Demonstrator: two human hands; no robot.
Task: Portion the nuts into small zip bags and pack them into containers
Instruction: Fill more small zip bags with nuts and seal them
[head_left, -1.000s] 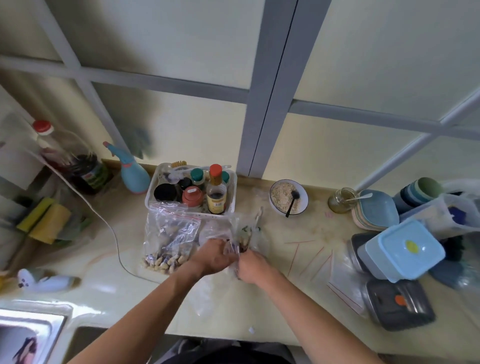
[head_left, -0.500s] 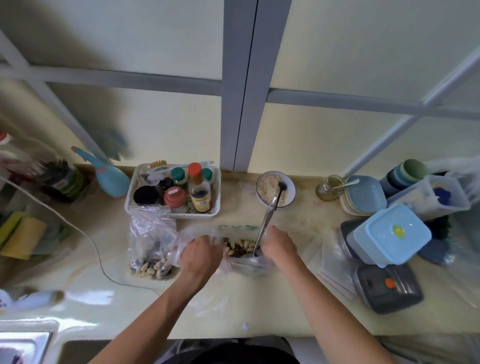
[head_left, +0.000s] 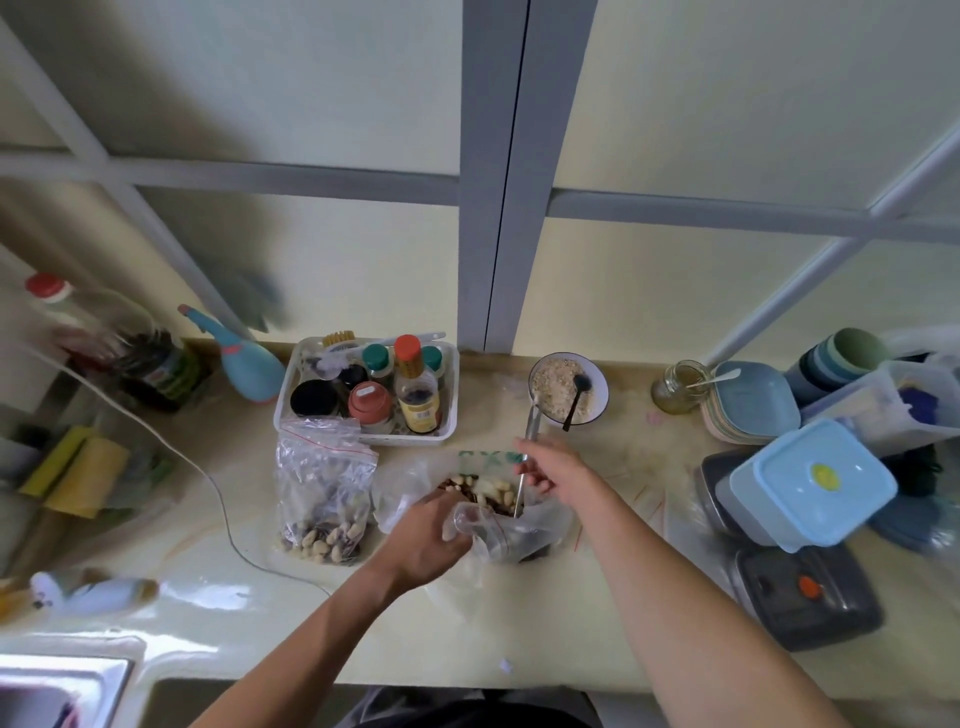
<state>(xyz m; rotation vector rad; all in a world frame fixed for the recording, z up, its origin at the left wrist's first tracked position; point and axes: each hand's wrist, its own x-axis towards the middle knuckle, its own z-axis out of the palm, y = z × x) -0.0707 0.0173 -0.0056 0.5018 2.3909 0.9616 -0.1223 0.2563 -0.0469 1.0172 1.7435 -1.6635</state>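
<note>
At a cluttered kitchen table (head_left: 613, 613) beneath a frosted window, a person portions mixed nuts (head_left: 480, 491) from a large clear bag (head_left: 400, 491) lying open at the centre. Their left hand (head_left: 426, 545) grips a small zip bag (head_left: 491, 532), fingers curled round its mouth just beside the nuts. Their right hand (head_left: 553, 465) pinches the handle of a metal spoon (head_left: 525, 457), whose lower end reaches down into the large bag. A second zip bag of nuts (head_left: 324, 499) with a red seal stands just left of the hands, touching a white basket (head_left: 449, 410) of sauce bottles and jars. Behind the right hand sits a bowl of oats (head_left: 563, 392) with a black spoon in it. Well to the right, a light blue lidded container (head_left: 810, 483) rests tilted on dark grey containers (head_left: 805, 597), near stacked plates and cups. A blue spray bottle (head_left: 244, 364) lies at the back left, and a sink corner (head_left: 62, 686) shows at lower left.
</note>
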